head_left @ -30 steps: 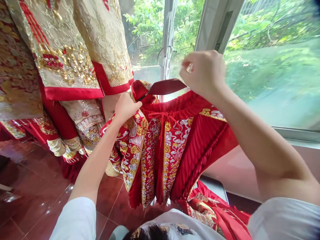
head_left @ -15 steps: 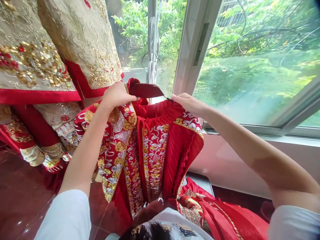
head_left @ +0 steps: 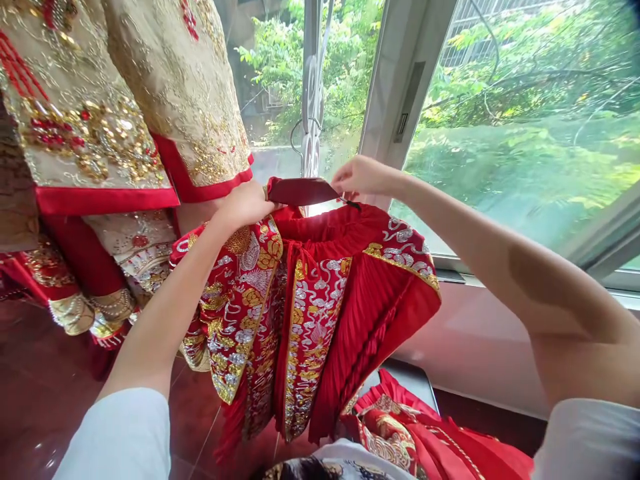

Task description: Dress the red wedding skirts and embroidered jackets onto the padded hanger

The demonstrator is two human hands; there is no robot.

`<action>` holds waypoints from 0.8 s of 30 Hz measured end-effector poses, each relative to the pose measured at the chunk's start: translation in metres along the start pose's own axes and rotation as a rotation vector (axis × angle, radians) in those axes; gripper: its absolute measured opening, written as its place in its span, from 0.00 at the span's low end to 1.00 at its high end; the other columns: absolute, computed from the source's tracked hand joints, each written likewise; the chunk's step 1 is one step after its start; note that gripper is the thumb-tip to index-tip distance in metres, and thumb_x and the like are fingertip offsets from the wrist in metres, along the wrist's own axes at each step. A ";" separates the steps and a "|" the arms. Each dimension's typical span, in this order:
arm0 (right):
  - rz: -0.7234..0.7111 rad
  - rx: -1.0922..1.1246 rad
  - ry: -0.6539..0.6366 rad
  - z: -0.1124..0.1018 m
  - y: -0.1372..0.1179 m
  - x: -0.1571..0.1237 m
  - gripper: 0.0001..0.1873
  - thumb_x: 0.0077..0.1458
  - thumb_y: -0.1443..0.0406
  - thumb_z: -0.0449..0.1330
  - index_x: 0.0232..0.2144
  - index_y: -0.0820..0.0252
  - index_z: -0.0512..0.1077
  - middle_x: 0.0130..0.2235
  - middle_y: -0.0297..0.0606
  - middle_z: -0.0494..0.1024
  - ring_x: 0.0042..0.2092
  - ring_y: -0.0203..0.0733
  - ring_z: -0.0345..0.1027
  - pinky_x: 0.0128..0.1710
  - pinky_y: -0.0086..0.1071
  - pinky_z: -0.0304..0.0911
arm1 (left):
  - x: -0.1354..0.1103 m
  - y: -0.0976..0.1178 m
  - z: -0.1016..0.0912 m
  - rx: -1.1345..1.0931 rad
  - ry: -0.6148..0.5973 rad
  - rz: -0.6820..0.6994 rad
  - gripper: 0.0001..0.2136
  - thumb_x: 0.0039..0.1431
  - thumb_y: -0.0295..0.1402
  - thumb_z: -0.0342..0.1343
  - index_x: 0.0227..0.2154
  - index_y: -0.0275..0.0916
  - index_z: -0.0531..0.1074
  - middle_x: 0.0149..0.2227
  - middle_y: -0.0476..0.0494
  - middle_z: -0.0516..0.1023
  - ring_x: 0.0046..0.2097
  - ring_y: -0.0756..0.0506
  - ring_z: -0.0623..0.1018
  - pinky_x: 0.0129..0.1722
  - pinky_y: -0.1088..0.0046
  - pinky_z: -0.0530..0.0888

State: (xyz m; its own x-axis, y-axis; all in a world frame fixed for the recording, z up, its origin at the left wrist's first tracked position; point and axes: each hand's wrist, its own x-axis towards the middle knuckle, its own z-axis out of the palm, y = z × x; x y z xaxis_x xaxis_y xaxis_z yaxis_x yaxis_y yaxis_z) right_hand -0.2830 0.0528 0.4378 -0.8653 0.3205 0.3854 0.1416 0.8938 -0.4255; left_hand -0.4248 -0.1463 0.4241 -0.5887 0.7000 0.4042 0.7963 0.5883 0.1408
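A red pleated skirt [head_left: 320, 333] with gold and silver embroidered panels hangs from a dark brown hanger [head_left: 305, 191]. My left hand [head_left: 250, 203] is closed on the skirt's gathered waistband, at the left end of the hanger. Over the hanger's right end, my right hand [head_left: 355, 179] has its fingers bent in and pinching there, above a small dark clip [head_left: 351, 203] at the waistband. The skirt's right side hangs free of that hand. A thin red drawstring [head_left: 303, 250] is tied at the front of the waist. The hanger's wire hook [head_left: 299, 140] points upward.
Cream and gold beaded garments [head_left: 175, 87] with red borders hang close on the left. A sliding window [head_left: 500, 147] fills the right, above a pink wall [head_left: 480, 333]. More red embroidered cloth [head_left: 425, 427] lies over a stool [head_left: 417, 383] below. Dark red tiles [head_left: 200, 413] cover the floor.
My right hand has come up off the skirt's waistband to the hanger's end. The skirt's right shoulder-like edge has dropped and spread outward. My view has shifted slightly left.
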 end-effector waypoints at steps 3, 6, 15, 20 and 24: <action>-0.090 -0.211 0.449 0.018 -0.025 -0.020 0.11 0.56 0.68 0.54 0.28 0.64 0.75 0.27 0.43 0.74 0.31 0.38 0.65 0.34 0.35 0.60 | -0.002 0.003 0.001 0.011 0.034 -0.011 0.17 0.50 0.46 0.55 0.32 0.36 0.75 0.35 0.31 0.79 0.39 0.33 0.79 0.36 0.63 0.71; -0.193 -0.382 0.538 0.052 -0.039 -0.044 0.16 0.60 0.64 0.49 0.29 0.64 0.75 0.28 0.44 0.75 0.32 0.41 0.66 0.34 0.35 0.58 | -0.004 0.008 0.005 0.022 0.073 -0.046 0.18 0.51 0.45 0.55 0.35 0.35 0.76 0.38 0.28 0.79 0.42 0.31 0.79 0.38 0.61 0.72; 0.054 -0.466 0.460 0.108 -0.046 -0.037 0.22 0.65 0.67 0.45 0.34 0.69 0.78 0.32 0.53 0.76 0.40 0.52 0.69 0.37 0.41 0.62 | -0.017 0.016 0.013 0.060 0.194 -0.098 0.19 0.54 0.46 0.52 0.38 0.36 0.76 0.40 0.28 0.79 0.44 0.32 0.78 0.42 0.58 0.74; -0.012 -0.523 0.567 0.109 -0.046 -0.050 0.21 0.62 0.72 0.45 0.30 0.66 0.79 0.39 0.54 0.75 0.46 0.54 0.65 0.46 0.48 0.60 | -0.013 0.017 0.017 0.048 0.184 -0.082 0.18 0.55 0.46 0.52 0.37 0.38 0.76 0.38 0.31 0.79 0.43 0.33 0.78 0.40 0.59 0.74; -0.015 -0.475 0.456 0.098 -0.048 -0.050 0.19 0.62 0.70 0.48 0.33 0.68 0.78 0.37 0.53 0.75 0.45 0.54 0.67 0.44 0.46 0.62 | -0.015 0.018 0.017 0.033 0.183 -0.097 0.19 0.54 0.47 0.52 0.38 0.37 0.75 0.39 0.31 0.79 0.43 0.33 0.78 0.41 0.59 0.73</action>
State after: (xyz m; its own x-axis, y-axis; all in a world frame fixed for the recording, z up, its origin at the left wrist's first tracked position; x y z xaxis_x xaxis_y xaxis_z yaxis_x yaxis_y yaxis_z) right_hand -0.2936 -0.0373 0.3588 -0.5930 0.3142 0.7414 0.4184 0.9069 -0.0497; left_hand -0.4039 -0.1393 0.4057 -0.6252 0.5557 0.5481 0.7302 0.6645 0.1592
